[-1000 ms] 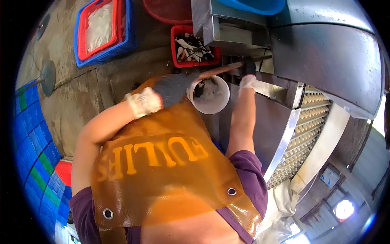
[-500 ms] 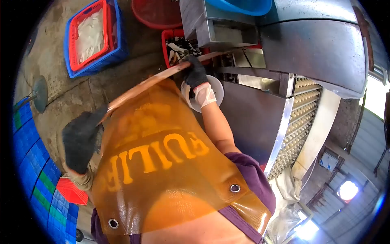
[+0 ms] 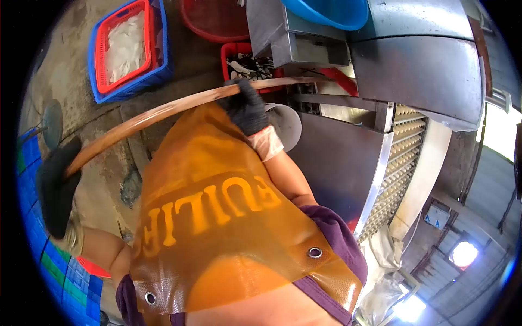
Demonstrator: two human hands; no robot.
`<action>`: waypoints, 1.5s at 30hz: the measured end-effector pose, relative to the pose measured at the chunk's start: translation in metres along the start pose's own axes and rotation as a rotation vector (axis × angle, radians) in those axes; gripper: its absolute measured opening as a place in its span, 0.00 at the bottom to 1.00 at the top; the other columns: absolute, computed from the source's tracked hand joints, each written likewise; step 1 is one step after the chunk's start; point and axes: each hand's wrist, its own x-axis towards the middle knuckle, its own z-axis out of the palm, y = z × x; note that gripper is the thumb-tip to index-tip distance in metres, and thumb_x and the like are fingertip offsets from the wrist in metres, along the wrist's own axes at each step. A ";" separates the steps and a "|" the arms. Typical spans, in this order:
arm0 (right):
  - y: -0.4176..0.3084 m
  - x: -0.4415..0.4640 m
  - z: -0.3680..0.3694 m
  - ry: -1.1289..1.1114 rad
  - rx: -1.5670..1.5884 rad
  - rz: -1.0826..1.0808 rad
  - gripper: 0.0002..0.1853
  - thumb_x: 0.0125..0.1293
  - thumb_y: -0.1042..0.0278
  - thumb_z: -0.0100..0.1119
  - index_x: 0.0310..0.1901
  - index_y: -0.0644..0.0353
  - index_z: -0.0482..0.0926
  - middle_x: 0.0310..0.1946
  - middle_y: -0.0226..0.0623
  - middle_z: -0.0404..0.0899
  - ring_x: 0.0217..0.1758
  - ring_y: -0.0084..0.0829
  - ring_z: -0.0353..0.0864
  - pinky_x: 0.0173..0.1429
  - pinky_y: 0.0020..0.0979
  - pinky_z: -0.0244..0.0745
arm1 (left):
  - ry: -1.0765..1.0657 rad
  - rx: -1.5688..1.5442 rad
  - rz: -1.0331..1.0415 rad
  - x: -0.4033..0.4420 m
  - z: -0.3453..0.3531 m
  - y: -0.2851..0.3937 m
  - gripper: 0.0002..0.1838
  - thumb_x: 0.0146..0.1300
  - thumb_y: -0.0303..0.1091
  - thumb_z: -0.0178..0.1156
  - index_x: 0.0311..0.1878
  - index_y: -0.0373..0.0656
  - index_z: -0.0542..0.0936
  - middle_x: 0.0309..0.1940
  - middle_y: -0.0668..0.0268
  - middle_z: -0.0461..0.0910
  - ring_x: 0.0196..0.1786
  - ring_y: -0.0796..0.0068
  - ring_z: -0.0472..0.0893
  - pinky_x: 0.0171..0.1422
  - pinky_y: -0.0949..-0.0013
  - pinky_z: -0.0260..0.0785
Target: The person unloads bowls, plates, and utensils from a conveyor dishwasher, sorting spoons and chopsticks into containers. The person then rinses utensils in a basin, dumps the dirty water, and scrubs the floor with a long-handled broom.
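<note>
A long wooden pole runs across in front of my orange apron. My left hand, in a dark glove, is closed round the pole's near end at the far left. Farther along, my right hand, also dark-gloved with a pale cuff, grips the shaft. The pole's far end reaches the metal machine at the right. A red flat piece shows by that end; whether it is joined to the pole I cannot tell. Below the right hand stands a white bucket, partly hidden.
A red basket of white pieces sits in a blue crate at upper left. Another red basket holds dark and white pieces. Beside the metal machine is a roller rack. A blue basin rests above.
My left hand has moved out to the left with the pole's end, and my right hand slightly left and down. The red piece has come into view by the machine.
</note>
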 end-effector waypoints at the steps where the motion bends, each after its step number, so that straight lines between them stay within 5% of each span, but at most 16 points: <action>1: -0.013 0.007 -0.017 0.035 0.030 0.000 0.08 0.63 0.64 0.54 0.41 0.54 0.73 0.39 0.36 0.75 0.47 0.34 0.75 0.52 0.37 0.74 | 0.004 -0.142 -0.076 0.012 0.021 0.002 0.26 0.41 0.16 0.59 0.49 0.39 0.77 0.43 0.53 0.78 0.47 0.58 0.77 0.53 0.66 0.67; 6: -0.124 0.018 -0.081 0.167 -0.372 -0.319 0.10 0.58 0.64 0.58 0.39 0.56 0.73 0.39 0.35 0.75 0.44 0.35 0.74 0.52 0.37 0.72 | -0.023 -0.282 0.168 0.098 0.120 0.041 0.23 0.45 0.24 0.60 0.50 0.43 0.76 0.43 0.58 0.79 0.45 0.58 0.78 0.50 0.63 0.69; 8: -0.195 0.040 -0.162 0.159 -0.282 -0.234 0.09 0.59 0.67 0.50 0.40 0.59 0.74 0.41 0.37 0.77 0.48 0.34 0.74 0.57 0.32 0.67 | -0.033 -0.345 0.251 0.129 0.168 0.067 0.22 0.50 0.29 0.59 0.51 0.43 0.75 0.45 0.56 0.78 0.46 0.56 0.77 0.51 0.61 0.69; 9: -0.218 0.036 -0.163 0.237 -0.829 -0.349 0.09 0.60 0.65 0.50 0.40 0.58 0.74 0.40 0.38 0.77 0.48 0.34 0.74 0.57 0.33 0.67 | -0.058 -0.346 0.299 0.143 0.184 0.085 0.21 0.53 0.32 0.59 0.53 0.42 0.74 0.46 0.54 0.77 0.48 0.54 0.76 0.52 0.59 0.68; 11: -0.241 0.036 -0.166 0.303 -1.375 -0.470 0.10 0.60 0.64 0.49 0.40 0.57 0.74 0.40 0.39 0.77 0.47 0.35 0.73 0.57 0.34 0.67 | -0.147 -0.344 0.352 0.164 0.214 0.122 0.21 0.54 0.33 0.58 0.53 0.41 0.73 0.44 0.53 0.77 0.46 0.52 0.76 0.50 0.58 0.68; 13: -0.258 0.045 -0.176 0.574 -0.314 -0.365 0.10 0.60 0.64 0.49 0.42 0.57 0.73 0.41 0.40 0.76 0.47 0.34 0.74 0.56 0.35 0.67 | -0.179 -0.281 0.319 0.174 0.231 0.153 0.18 0.52 0.33 0.56 0.48 0.42 0.72 0.34 0.51 0.77 0.38 0.51 0.76 0.42 0.53 0.67; 15: -0.277 0.062 -0.236 0.448 -0.895 -0.356 0.12 0.60 0.65 0.49 0.44 0.59 0.72 0.44 0.40 0.76 0.46 0.36 0.75 0.54 0.36 0.68 | -0.286 -0.246 0.298 0.177 0.238 0.162 0.18 0.51 0.34 0.57 0.47 0.43 0.72 0.34 0.51 0.77 0.37 0.50 0.76 0.41 0.53 0.67; 17: -0.270 0.074 -0.253 0.447 -0.480 -0.394 0.13 0.60 0.66 0.49 0.45 0.60 0.73 0.46 0.40 0.75 0.44 0.36 0.75 0.52 0.36 0.69 | -0.218 -0.323 0.263 0.158 0.235 0.150 0.20 0.51 0.34 0.58 0.50 0.44 0.72 0.34 0.52 0.77 0.38 0.52 0.77 0.41 0.53 0.67; 21: -0.235 0.093 -0.314 0.179 -0.314 -0.398 0.16 0.67 0.64 0.39 0.50 0.58 0.73 0.47 0.38 0.75 0.46 0.35 0.72 0.55 0.33 0.66 | -0.028 -0.166 0.304 0.103 0.197 0.123 0.27 0.51 0.32 0.59 0.57 0.46 0.68 0.37 0.56 0.77 0.40 0.57 0.77 0.42 0.57 0.68; 25: -0.184 0.071 -0.294 0.308 -0.363 -0.429 0.15 0.56 0.64 0.58 0.44 0.58 0.74 0.42 0.40 0.76 0.45 0.33 0.75 0.50 0.34 0.71 | -0.039 -0.104 0.185 0.049 0.154 0.106 0.26 0.50 0.31 0.60 0.56 0.46 0.70 0.36 0.57 0.77 0.39 0.58 0.77 0.42 0.59 0.68; 28: -0.113 0.050 -0.221 0.481 -1.105 -0.685 0.13 0.55 0.61 0.60 0.41 0.54 0.75 0.39 0.39 0.76 0.43 0.34 0.75 0.47 0.37 0.71 | -0.040 -0.114 0.119 0.013 0.127 0.089 0.25 0.49 0.30 0.61 0.54 0.46 0.73 0.34 0.57 0.77 0.37 0.58 0.77 0.41 0.59 0.69; 30: -0.097 0.053 -0.203 0.466 0.010 -0.161 0.09 0.55 0.60 0.60 0.34 0.52 0.74 0.32 0.37 0.76 0.39 0.37 0.76 0.44 0.40 0.72 | -0.031 -0.110 0.093 -0.010 0.101 0.082 0.24 0.48 0.29 0.61 0.53 0.45 0.74 0.34 0.57 0.77 0.36 0.58 0.78 0.39 0.59 0.69; 34: -0.057 0.056 -0.171 0.499 0.063 -0.136 0.04 0.60 0.66 0.56 0.30 0.52 0.72 0.23 0.32 0.70 0.28 0.33 0.71 0.35 0.41 0.71 | -0.189 -0.153 -0.200 -0.060 0.048 0.070 0.27 0.43 0.23 0.62 0.52 0.42 0.74 0.38 0.53 0.78 0.37 0.55 0.77 0.40 0.62 0.69; 36: -0.034 0.060 -0.184 0.277 0.004 -0.036 0.08 0.54 0.62 0.60 0.27 0.55 0.73 0.21 0.33 0.75 0.27 0.35 0.74 0.38 0.40 0.73 | -0.251 -0.178 -0.321 -0.090 0.027 0.061 0.29 0.41 0.21 0.62 0.53 0.39 0.74 0.42 0.51 0.77 0.40 0.55 0.78 0.44 0.64 0.69; 41: 0.034 0.043 -0.127 0.260 -0.004 0.147 0.09 0.56 0.66 0.56 0.23 0.57 0.69 0.19 0.32 0.71 0.25 0.32 0.72 0.37 0.34 0.73 | 0.007 -0.056 -0.145 -0.162 -0.004 0.019 0.29 0.40 0.21 0.61 0.53 0.33 0.73 0.44 0.51 0.78 0.42 0.57 0.78 0.45 0.67 0.69; 45: 0.053 0.036 -0.117 0.329 0.142 0.257 0.09 0.60 0.71 0.55 0.25 0.57 0.67 0.21 0.32 0.69 0.25 0.30 0.70 0.35 0.31 0.73 | 0.339 -0.298 -0.410 -0.224 0.009 -0.039 0.29 0.42 0.23 0.62 0.54 0.32 0.72 0.49 0.56 0.76 0.46 0.64 0.76 0.51 0.67 0.67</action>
